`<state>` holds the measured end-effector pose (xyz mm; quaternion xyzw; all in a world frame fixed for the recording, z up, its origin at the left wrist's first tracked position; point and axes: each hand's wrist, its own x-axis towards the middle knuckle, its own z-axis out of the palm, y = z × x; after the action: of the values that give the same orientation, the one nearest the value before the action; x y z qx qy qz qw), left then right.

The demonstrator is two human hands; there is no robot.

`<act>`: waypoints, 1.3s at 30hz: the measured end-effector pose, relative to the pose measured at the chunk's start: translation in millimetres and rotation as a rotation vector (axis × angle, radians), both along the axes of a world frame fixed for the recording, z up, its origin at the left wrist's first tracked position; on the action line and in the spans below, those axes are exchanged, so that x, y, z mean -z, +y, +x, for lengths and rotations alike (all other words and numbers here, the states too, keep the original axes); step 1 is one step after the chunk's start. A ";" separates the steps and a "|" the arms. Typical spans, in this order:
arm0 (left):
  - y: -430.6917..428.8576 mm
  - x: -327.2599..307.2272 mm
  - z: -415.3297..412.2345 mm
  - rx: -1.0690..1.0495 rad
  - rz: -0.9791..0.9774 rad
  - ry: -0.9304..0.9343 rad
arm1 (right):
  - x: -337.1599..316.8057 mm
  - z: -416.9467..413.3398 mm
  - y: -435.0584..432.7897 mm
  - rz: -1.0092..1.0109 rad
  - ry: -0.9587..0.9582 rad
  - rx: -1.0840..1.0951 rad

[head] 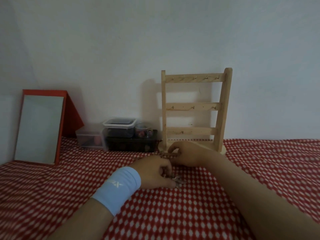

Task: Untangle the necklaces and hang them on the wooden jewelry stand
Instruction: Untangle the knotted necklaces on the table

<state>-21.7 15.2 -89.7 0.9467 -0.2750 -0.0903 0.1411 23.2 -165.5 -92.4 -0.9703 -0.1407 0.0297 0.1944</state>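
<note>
**Left hand** (154,172), with a pale blue wristband (119,187), rests on the red patterned cloth (190,213). Its fingers (166,168) are curled down onto a silvery tangle of necklaces (178,181), judged to be pinning the knot in place.

**Right hand** (188,155) lies just beyond the left fingers. It pinches a brown beaded strand (170,154) between thumb and curled fingers and holds it level, slightly raised, apparently to draw it clear of the tangle. Where the strand meets the tangle is hidden under the left hand.

**Wooden jewelry stand** (194,106) stands upright against the wall, directly behind the right fingers and close enough for hanging. Every visible hook on its three bars is bare, so the task is judged to be at the untangling stage.

**Also present**, well to the left of the fingers: a red-framed mirror (39,129) and stacked plastic containers (119,130).
</note>
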 end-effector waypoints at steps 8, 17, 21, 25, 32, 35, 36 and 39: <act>42.2 -37.3 -5.4 -0.165 0.190 0.201 | -5.3 -0.8 -3.8 -0.037 0.017 -0.052; 2.9 -16.1 35.1 -0.124 -0.214 0.098 | -5.6 -6.2 1.6 -0.050 0.021 -0.131; -8.9 5.4 45.5 -0.174 -0.473 0.023 | -16.1 -5.3 -9.6 0.023 0.082 -0.073; -9.2 8.4 48.3 -0.099 -0.506 0.146 | -22.6 1.8 -21.5 0.514 0.166 0.044; 4.6 -4.1 47.8 -0.043 -0.410 0.245 | -32.6 -1.2 -14.4 1.148 0.051 0.101; 7.3 -12.3 46.7 -0.013 -0.326 0.264 | -37.4 -0.4 -11.4 1.477 0.161 0.038; 8.3 -14.4 46.8 -0.001 -0.284 0.262 | -38.7 -0.5 -10.8 1.544 0.187 0.036; 12.5 -18.5 47.8 -0.011 -0.201 0.234 | -42.4 -1.3 -14.1 1.570 0.220 0.073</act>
<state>26.2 27.6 -71.2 0.9123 -0.2593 -0.1713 0.2666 21.8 -179.6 -50.0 -0.5450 -0.0684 0.0111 0.8356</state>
